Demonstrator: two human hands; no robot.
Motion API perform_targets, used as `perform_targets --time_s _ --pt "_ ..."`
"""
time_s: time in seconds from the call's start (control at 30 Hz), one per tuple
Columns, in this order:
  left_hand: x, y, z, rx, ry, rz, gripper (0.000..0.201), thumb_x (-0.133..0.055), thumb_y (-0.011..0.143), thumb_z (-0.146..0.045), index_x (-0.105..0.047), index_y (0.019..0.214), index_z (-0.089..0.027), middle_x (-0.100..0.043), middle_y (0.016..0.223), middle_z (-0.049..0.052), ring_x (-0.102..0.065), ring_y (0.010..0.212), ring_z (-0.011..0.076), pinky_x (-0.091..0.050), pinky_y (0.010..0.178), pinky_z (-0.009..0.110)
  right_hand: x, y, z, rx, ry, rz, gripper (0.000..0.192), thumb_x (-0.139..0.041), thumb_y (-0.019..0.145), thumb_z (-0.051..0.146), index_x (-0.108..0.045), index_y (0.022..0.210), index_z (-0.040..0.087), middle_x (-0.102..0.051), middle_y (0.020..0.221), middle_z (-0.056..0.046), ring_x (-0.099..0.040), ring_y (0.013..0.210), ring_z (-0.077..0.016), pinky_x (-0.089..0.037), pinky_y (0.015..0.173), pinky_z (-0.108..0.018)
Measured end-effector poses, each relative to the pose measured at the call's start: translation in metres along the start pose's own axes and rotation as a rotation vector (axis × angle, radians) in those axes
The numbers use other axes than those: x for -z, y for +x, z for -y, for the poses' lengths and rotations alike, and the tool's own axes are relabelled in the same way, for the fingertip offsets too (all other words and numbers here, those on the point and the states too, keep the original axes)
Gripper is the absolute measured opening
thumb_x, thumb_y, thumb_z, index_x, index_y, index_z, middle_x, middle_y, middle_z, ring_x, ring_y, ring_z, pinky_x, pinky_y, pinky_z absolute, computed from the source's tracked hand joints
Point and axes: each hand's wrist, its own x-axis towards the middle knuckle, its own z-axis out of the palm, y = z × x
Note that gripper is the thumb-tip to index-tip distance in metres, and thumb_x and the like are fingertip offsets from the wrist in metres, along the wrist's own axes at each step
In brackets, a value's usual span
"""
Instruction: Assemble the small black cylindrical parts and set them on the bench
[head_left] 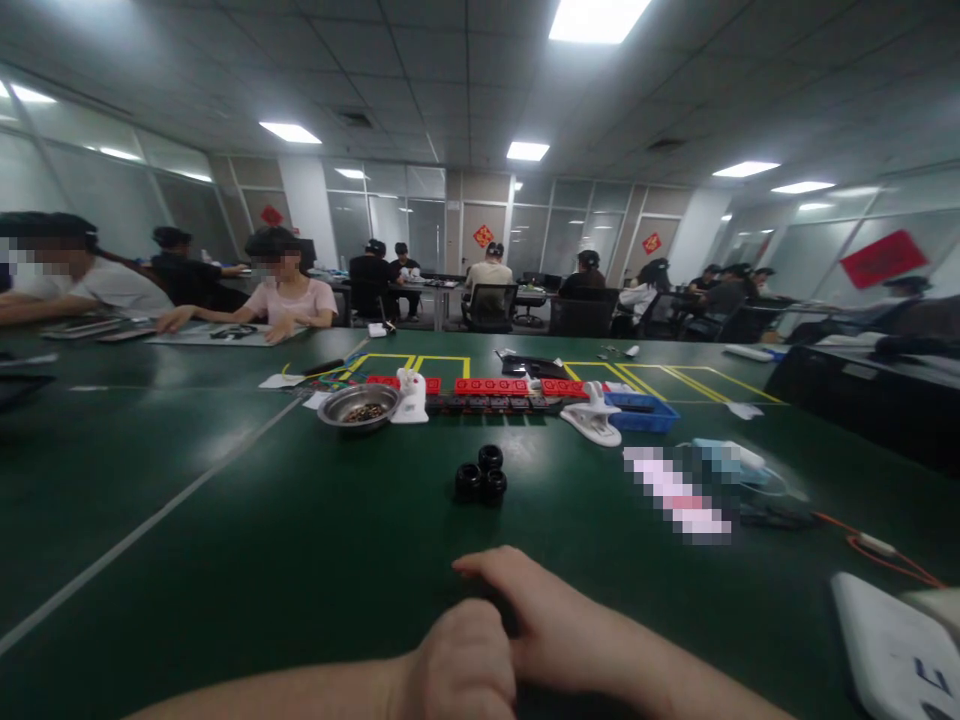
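The left hand (pixel 461 665) is curled into a loose fist at the near edge of the desk (pixel 225 520), and nothing shows inside it. The right hand (pixel 547 620) lies flat beside it, fingers (pixel 487 565) stretched out and overlapping the left knuckles, holding nothing. Both forearms are cut off by the lower edge of the view.

Nearest beyond them, toward the middle of the desk, sit three black rings (pixel 481 476), small, round and glossy, bunched so they touch. Farther back stand a metal bowl (pixel 358 405) with small dark pieces, too small to identify, a row of red blocks (pixel 491 386), a white clamp (pixel 592 417) and a blue tray (pixel 637 412). Part of the desk's right side is blurred out.
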Motion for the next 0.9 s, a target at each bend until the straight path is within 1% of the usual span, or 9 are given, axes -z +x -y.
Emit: perform_targets --time_s 0.03,0.1,0.2,0.27,0.37,0.47,0.57,0.77,0.9 --pt "0.008 -0.003 0.001 0.113 -0.025 -0.167 0.041 -0.021 0.085 -0.054 -0.049 0.076 -0.026 -0.052 0.065 0.001 -0.054 0.069 0.0179 -0.046 0.068 0.034 -0.002 -0.003 -0.003 -0.007 -0.024 -0.056 0.052 -0.065 0.065 0.031 -0.049 0.113 0.022 -0.055 0.107 -0.007 -0.052 0.096 -0.0228 -0.042 0.08 -0.033" --pt "0.023 -0.011 0.003 0.268 0.002 -0.327 0.029 -0.034 0.08 -0.052 -0.043 0.093 -0.027 -0.052 0.084 0.004 -0.05 0.087 0.0225 -0.041 0.081 0.041 -0.009 -0.004 -0.008 -0.026 -0.1 -0.139 0.055 -0.067 0.061 0.042 -0.051 0.108 0.021 -0.054 0.103 -0.007 -0.05 0.093 -0.0241 -0.042 0.077 -0.035" --pt "0.04 -0.023 0.007 0.63 0.039 -0.104 0.048 -0.052 0.07 -0.027 -0.035 0.115 -0.029 -0.039 0.122 0.007 -0.032 0.117 0.0292 -0.028 0.096 0.049 -0.025 -0.001 -0.015 -0.049 -0.262 -0.2 0.054 -0.064 0.058 0.054 -0.053 0.099 0.02 -0.054 0.094 -0.007 -0.05 0.084 -0.0247 -0.041 0.071 -0.037" --pt "0.046 -0.026 0.011 0.761 -0.018 0.078 0.062 -0.054 0.065 -0.018 -0.032 0.121 -0.03 -0.025 0.135 0.005 -0.019 0.125 0.031 -0.022 0.099 0.051 -0.035 0.002 -0.019 -0.055 -0.349 -0.233 0.053 -0.063 0.057 0.058 -0.054 0.092 0.019 -0.055 0.09 -0.007 -0.049 0.081 -0.0251 -0.039 0.07 -0.039" --pt "0.046 -0.02 0.015 0.787 -0.011 0.262 0.081 -0.064 0.059 -0.023 -0.024 0.129 -0.032 -0.014 0.142 0.005 -0.009 0.128 0.0341 -0.008 0.1 0.058 -0.042 0.007 -0.021 -0.075 -0.402 -0.293 0.045 -0.062 0.06 0.057 -0.055 0.085 0.019 -0.056 0.085 -0.006 -0.049 0.079 -0.0244 -0.036 0.071 -0.039" --pt "0.038 -0.006 0.018 0.766 0.048 0.33 0.081 -0.073 0.049 -0.04 -0.04 0.122 -0.029 -0.03 0.135 0.008 -0.021 0.124 0.0371 -0.004 0.098 0.062 -0.043 0.01 -0.022 -0.067 -0.399 -0.316 0.04 -0.061 0.063 0.052 -0.056 0.084 0.019 -0.058 0.081 -0.005 -0.05 0.078 -0.023 -0.034 0.072 -0.039" --pt "0.03 0.006 0.023 0.787 0.102 0.232 0.054 -0.07 0.054 -0.034 -0.055 0.105 -0.023 -0.053 0.111 0.008 -0.043 0.108 0.0299 -0.015 0.1 0.055 -0.04 0.012 -0.025 -0.021 -0.375 -0.338 0.046 -0.063 0.063 0.048 -0.054 0.098 0.019 -0.059 0.086 -0.006 -0.05 0.08 -0.0232 -0.033 0.076 -0.04" --pt "0.031 0.006 0.031 0.803 0.114 0.107 0.038 -0.069 0.056 -0.022 -0.06 0.093 -0.02 -0.057 0.099 0.005 -0.048 0.098 0.0261 -0.029 0.095 0.046 -0.038 0.007 -0.029 0.158 -0.192 -0.354 0.052 -0.055 0.067 0.023 -0.04 0.117 0.021 -0.052 0.11 -0.006 -0.046 0.1 -0.0213 -0.023 0.095 -0.04" --pt "0.033 0.002 0.034 0.807 0.112 0.073 0.039 -0.072 0.057 -0.032 -0.061 0.093 -0.021 -0.056 0.099 0.005 -0.048 0.095 0.0258 -0.039 0.085 0.041 -0.044 0.01 -0.03 0.142 -0.173 -0.451 0.057 -0.061 0.065 0.039 -0.042 0.114 0.019 -0.049 0.11 -0.01 -0.044 0.101 -0.0257 -0.031 0.09 -0.041"
